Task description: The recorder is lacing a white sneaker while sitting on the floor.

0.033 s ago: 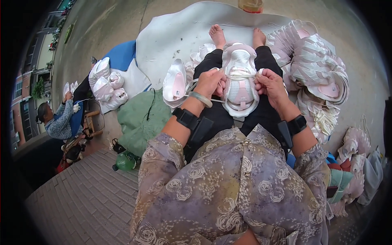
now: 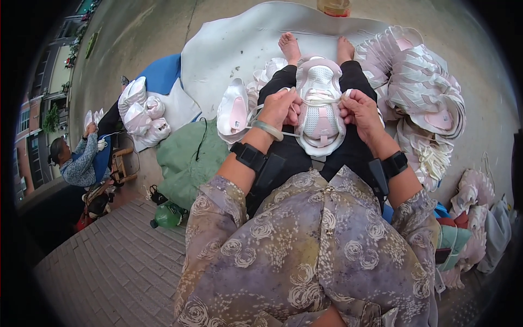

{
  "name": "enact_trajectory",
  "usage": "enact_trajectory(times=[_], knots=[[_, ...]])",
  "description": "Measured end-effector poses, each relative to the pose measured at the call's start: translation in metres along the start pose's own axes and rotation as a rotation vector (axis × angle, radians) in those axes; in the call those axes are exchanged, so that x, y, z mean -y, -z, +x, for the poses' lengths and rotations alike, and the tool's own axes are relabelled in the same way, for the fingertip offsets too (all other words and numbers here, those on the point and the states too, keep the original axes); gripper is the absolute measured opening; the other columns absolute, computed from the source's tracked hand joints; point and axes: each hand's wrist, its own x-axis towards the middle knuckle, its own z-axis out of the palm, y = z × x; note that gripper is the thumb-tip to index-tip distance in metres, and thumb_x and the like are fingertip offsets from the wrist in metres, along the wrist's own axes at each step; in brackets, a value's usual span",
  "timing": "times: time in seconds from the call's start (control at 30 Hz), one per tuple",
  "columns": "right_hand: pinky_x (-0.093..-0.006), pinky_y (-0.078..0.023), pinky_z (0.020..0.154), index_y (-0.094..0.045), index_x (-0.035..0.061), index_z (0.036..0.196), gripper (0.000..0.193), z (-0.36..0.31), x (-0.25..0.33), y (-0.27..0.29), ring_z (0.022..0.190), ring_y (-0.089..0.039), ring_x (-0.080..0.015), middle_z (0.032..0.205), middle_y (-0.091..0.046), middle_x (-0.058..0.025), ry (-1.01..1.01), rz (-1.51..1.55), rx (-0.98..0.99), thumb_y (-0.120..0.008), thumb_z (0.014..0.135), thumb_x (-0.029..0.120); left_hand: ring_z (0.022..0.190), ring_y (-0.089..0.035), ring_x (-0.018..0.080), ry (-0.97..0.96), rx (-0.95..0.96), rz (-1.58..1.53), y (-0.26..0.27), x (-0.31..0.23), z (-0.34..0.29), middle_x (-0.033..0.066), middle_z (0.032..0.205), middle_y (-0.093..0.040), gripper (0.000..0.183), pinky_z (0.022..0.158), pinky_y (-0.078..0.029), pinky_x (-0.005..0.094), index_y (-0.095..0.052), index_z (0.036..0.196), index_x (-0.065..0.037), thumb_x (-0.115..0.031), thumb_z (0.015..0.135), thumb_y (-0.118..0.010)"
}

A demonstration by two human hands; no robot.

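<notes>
A white and pale pink shoe upper (image 2: 321, 124) lies across my thighs, its mesh tongue facing up. White shoelace (image 2: 321, 102) crosses its middle. My left hand (image 2: 281, 108) is closed in a pinch on the lace at the upper's left edge, and a loose length loops down past that wrist. On the opposite edge my right hand (image 2: 360, 113) pinches the lace between thumb and fingers. Just left of my left hand sits another white upper (image 2: 234, 111) with a pink lining.
Stacked uppers (image 2: 422, 82) stand on the white sheet (image 2: 229, 43) at right, with a bundle of white laces (image 2: 434, 156) below. At left are a green cloth (image 2: 188, 150), a green bottle (image 2: 168, 215) and a seated person (image 2: 81, 161) holding an upper. A jar (image 2: 334, 7) stands beyond the sheet.
</notes>
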Motion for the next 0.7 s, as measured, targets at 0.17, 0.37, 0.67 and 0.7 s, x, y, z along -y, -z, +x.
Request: enact_trajectory(times=[0.17, 0.37, 0.67, 0.7], knots=[[-0.0162, -0.039, 0.047, -0.056, 0.0064, 0.083, 0.009, 0.0, -0.002, -0.002, 0.056, -0.052, -0.0036, 0.072, -0.06, -0.0006, 0.064, -0.003, -0.033, -0.054, 0.086, 0.015, 0.043, -0.041, 0.0033, -0.16, -0.107, -0.108, -0.002, 0.003, 0.003, -0.0052, 0.057, -0.044, 0.033, 0.04, -0.037, 0.0183, -0.06, 0.084, -0.004, -0.034, 0.09, -0.048], [-0.0161, -0.037, 0.048, -0.056, 0.006, 0.082, 0.009, -0.013, -0.009, 0.003, 0.055, -0.049, -0.0027, 0.07, -0.059, 0.0004, 0.13, -0.068, -0.013, -0.054, 0.087, 0.014, 0.038, -0.033, 0.0011, -0.342, -0.145, -0.011, -0.002, 0.01, -0.013, -0.0064, 0.051, -0.038, 0.029, 0.034, -0.027, 0.0176, -0.062, 0.083, -0.002, -0.031, 0.087, -0.055], [-0.016, -0.036, 0.05, -0.056, 0.0055, 0.083, 0.008, -0.015, -0.016, 0.001, 0.058, -0.046, -0.0019, 0.068, -0.054, 0.0033, 0.222, -0.217, -0.038, -0.054, 0.086, 0.012, 0.034, -0.037, 0.0038, -0.238, -0.183, -0.218, 0.0, 0.017, -0.018, -0.0023, 0.05, -0.046, 0.027, 0.031, -0.028, 0.0188, -0.06, 0.076, -0.003, -0.028, 0.085, -0.059], [-0.0168, -0.036, 0.051, -0.055, 0.0035, 0.08, 0.008, -0.016, -0.015, -0.001, 0.057, -0.044, -0.0024, 0.064, -0.05, 0.0035, 0.273, -0.25, -0.071, -0.054, 0.085, 0.009, 0.035, -0.04, 0.0046, -0.225, -0.163, -0.284, 0.0, 0.017, -0.018, -0.0017, 0.051, -0.047, 0.026, 0.031, -0.031, 0.0188, -0.059, 0.077, -0.002, -0.028, 0.084, -0.06]])
